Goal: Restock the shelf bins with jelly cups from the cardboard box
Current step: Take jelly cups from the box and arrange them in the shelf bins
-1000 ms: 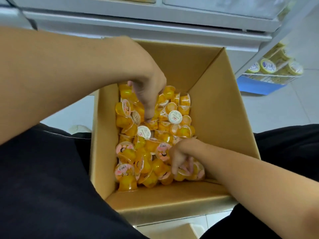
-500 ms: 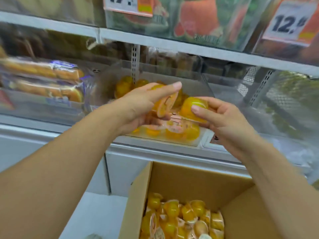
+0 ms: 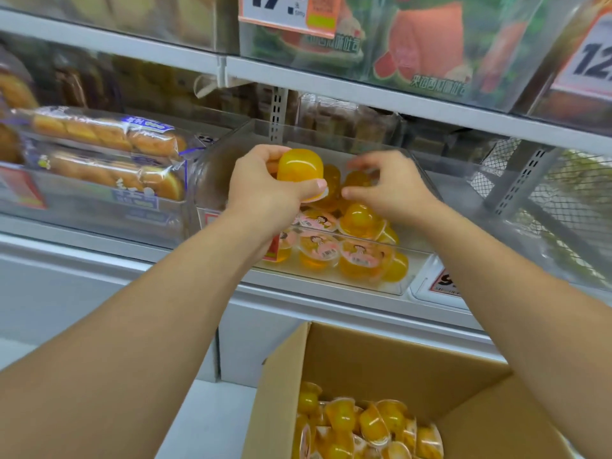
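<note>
Jelly cup (image 3: 299,167), yellow, sits gripped in the left hand (image 3: 265,190) above the clear shelf bin (image 3: 390,286), which holds more cups. The right hand (image 3: 387,190) hovers beside it, fingers loosely curled, holding nothing. Bagged bread (image 3: 106,147) lies left; the cardboard box (image 3: 364,356) of cups stands below

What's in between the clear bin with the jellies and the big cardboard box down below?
In the head view, only the grey shelf ledge and the white cabinet front lie between the clear bin and the cardboard box.
</note>
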